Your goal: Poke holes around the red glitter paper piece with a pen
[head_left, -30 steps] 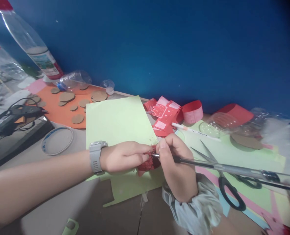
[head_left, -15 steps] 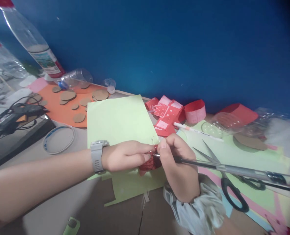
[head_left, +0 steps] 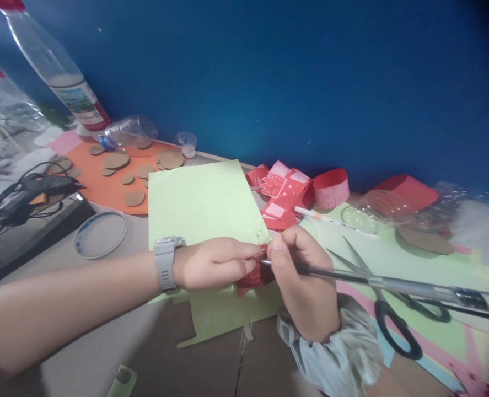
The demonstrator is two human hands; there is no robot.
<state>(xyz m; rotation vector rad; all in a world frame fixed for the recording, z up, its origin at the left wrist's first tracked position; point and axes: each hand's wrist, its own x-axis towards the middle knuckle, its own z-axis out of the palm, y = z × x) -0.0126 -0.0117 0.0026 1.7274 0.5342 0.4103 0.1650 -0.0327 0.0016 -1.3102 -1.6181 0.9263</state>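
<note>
My left hand (head_left: 217,263), with a grey watch (head_left: 167,263) on its wrist, holds a small dark-red textured piece (head_left: 252,278) against light green paper (head_left: 198,204). Its fingers reach over the piece's left side and hide part of it. My right hand (head_left: 304,275) is closed around a black-and-clear pen (head_left: 376,282). The pen tip touches or hovers just over the red piece, beside my left fingertips; I cannot tell which. Small dark marks show on the green sheet's right corner.
Scissors (head_left: 397,331) lie partly open right of my right hand. Behind are red paper cutouts (head_left: 283,190), a red paper ring (head_left: 331,188) and a white marker (head_left: 331,221). Cardboard discs (head_left: 134,198) lie on orange paper (head_left: 87,179). A tape roll (head_left: 99,236), a glue gun (head_left: 46,190) and bottles (head_left: 79,99) stand left.
The whole view has shifted very slightly. Both hands, the pen and the red piece keep nearly the same places relative to each other.
</note>
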